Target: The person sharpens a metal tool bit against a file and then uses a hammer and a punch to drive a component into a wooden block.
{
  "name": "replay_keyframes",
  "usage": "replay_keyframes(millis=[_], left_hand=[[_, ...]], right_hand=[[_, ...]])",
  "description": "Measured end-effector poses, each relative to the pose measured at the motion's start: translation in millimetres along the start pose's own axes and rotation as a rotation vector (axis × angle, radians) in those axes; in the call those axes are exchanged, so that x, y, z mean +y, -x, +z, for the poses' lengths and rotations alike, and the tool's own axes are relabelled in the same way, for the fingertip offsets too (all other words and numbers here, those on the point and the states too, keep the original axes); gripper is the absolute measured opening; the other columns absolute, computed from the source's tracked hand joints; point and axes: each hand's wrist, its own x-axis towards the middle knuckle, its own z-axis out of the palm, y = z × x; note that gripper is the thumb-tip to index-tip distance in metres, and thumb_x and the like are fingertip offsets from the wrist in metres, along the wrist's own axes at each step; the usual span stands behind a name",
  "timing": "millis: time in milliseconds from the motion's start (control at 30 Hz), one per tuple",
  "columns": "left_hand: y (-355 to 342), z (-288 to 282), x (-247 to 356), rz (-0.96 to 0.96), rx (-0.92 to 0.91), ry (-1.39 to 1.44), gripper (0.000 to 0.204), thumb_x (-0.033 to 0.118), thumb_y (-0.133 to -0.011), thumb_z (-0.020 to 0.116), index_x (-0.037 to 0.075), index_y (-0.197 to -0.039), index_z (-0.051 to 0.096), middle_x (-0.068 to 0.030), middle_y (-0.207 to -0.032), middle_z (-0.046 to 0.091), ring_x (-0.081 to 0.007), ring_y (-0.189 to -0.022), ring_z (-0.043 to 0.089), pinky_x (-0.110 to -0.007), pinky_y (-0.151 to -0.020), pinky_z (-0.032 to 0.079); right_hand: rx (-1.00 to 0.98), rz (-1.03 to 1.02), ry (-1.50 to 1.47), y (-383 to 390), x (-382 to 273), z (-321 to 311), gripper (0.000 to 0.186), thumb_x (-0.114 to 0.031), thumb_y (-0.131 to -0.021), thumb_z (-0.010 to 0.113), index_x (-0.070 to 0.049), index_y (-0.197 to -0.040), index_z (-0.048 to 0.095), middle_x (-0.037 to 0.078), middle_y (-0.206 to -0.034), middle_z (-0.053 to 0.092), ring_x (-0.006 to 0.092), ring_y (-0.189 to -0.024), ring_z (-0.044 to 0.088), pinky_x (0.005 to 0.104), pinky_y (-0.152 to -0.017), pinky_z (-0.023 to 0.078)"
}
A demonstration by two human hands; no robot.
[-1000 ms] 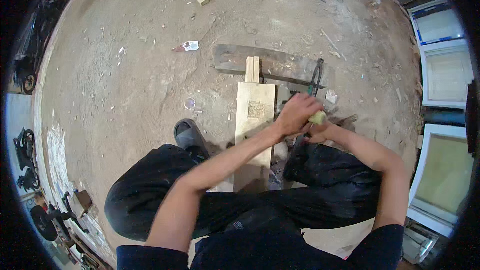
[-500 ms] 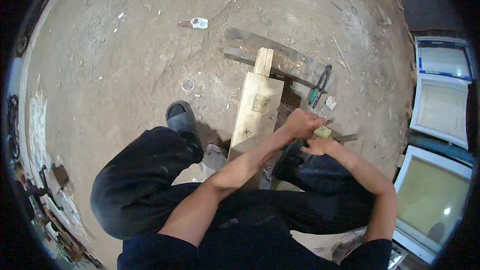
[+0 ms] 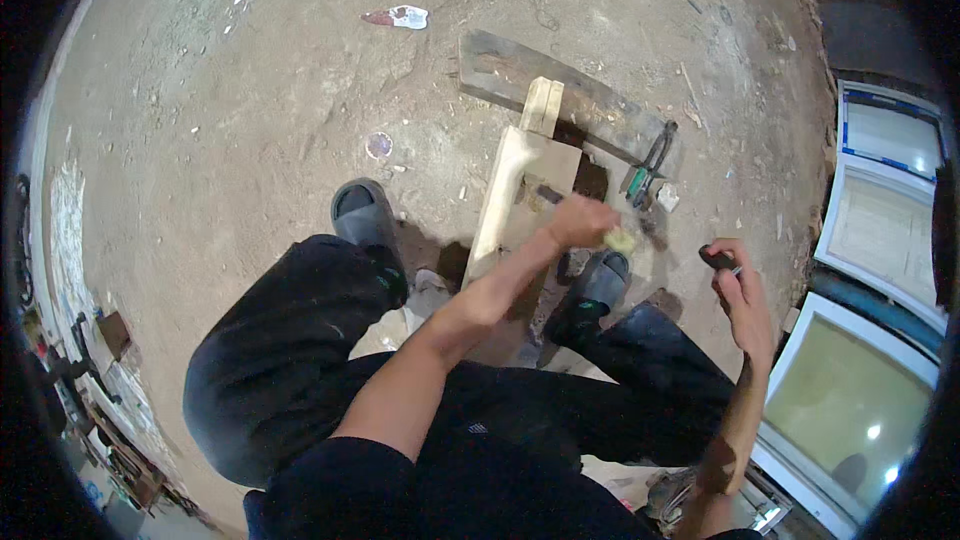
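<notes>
The floor point(image 3: 260, 90) spreads out all round the hands. White-framed windows point(image 3: 850, 400) stand well to the right of the right hand. Dark trousers point(image 3: 280, 350) cover the legs below the hands. A pale beam point(image 3: 498, 205) lies just left of and partly beneath the left hand. Beyond it from the left hand, a grey board point(image 3: 595, 105) lies crosswise, with the beam's narrow tongue point(image 3: 543, 105) over it. One sandal point(image 3: 362, 215) is well left of the left hand; the other point(image 3: 608, 275) is just below it.

The left hand point(image 3: 585, 222) is closed round a tool point(image 3: 618, 240), its yellowish handle blurred and its dark end at the beam's square recess point(image 3: 527, 198). The right hand point(image 3: 740, 300), well apart from the left, has its fingers curled round a dark piece point(image 3: 717, 260) with a metal bit; its kind I cannot tell. Pliers point(image 3: 650, 172) lie beyond and between the hands, beside a whitish lump point(image 3: 668, 198).
</notes>
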Motion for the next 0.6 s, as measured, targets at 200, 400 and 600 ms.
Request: replay_keyframes(millis=[200, 400, 600], left_hand=[[1, 14, 6, -0.042, 0.078, 0.038, 0.019, 0.022, -0.065, 0.069, 0.012, -0.073, 0.055, -0.0035, -0.064, 0.060, -0.0232, -0.060, 0.065, -0.037, -0.048, 0.049], [-12, -6, -6, -0.117, 0.140, 0.005, 0.025, 0.024, -0.067, 0.073, 0.015, -0.085, 0.059, -0.0017, -0.069, 0.061, -0.0203, -0.066, 0.066, -0.036, -0.054, 0.051], [-18, -3, -7, -0.251, -0.008, 0.066, 0.026, 0.028, -0.072, 0.075, 0.014, -0.088, 0.059, -0.0048, -0.071, 0.063, -0.0274, -0.068, 0.067, -0.041, -0.055, 0.051]], right_hand=[[0.371, 0.059, -0.491, 11, 5, 37, 0.026, -0.032, -0.098, 0.053, -0.016, -0.118, 0.049, -0.006, -0.067, 0.044, 0.0017, -0.051, 0.034, 0.0181, -0.043, 0.023], [0.417, 0.029, -0.472, -16, 54, 69, 0.023, -0.028, -0.100, 0.052, -0.014, -0.118, 0.048, -0.004, -0.066, 0.047, 0.0042, -0.051, 0.037, 0.0203, -0.045, 0.026], [0.360, 0.032, -0.521, -17, 42, 87, 0.022, -0.029, -0.101, 0.050, -0.011, -0.113, 0.048, -0.002, -0.067, 0.050, 0.0040, -0.052, 0.040, 0.0194, -0.046, 0.030]])
